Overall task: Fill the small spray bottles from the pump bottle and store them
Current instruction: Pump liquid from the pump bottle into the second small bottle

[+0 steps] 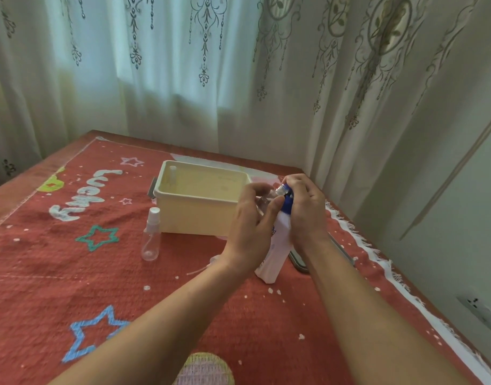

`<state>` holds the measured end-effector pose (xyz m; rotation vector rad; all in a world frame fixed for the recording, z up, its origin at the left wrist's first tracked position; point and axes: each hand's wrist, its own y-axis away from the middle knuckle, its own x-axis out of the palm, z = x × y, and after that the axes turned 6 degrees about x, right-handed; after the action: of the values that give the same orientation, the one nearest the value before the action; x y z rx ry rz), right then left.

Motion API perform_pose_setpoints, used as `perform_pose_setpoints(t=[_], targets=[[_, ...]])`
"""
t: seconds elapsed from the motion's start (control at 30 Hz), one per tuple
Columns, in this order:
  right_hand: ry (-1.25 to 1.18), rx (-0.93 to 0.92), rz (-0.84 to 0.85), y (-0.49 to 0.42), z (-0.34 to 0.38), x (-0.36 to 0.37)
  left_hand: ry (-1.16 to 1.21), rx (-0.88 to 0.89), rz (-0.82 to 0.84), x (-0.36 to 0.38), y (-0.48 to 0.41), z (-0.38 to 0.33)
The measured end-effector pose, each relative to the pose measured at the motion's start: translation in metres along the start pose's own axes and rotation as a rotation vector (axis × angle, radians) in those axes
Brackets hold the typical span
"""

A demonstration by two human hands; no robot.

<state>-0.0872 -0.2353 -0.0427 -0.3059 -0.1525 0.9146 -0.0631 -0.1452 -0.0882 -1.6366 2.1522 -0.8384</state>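
A white pump bottle (274, 245) with a blue pump head (287, 202) stands on the red mat. My right hand (304, 209) is curled round its pump head from the right. My left hand (251, 226) holds a small clear spray bottle (268, 197), tilted with its open neck against the pump nozzle. A second small clear spray bottle (151, 234) with a white cap stands upright left of the cream storage box (195, 212). Another small bottle (172, 175) stands inside the box at its far left corner.
The red mat (72, 273) with stars and lettering covers the table. A dark flat lid (299, 261) lies right of the pump bottle, partly hidden by my right arm. A thin white tube (202, 268) lies near my left wrist. Curtains hang behind; a wall stands right.
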Motion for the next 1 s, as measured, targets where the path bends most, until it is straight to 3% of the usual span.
perform_pose_setpoints(t=[1.0], targets=[[0.031,0.003,0.027,0.0003,-0.0015,0.0011,0.014,-0.003,-0.023,-0.0017,-0.0031,-0.0036]])
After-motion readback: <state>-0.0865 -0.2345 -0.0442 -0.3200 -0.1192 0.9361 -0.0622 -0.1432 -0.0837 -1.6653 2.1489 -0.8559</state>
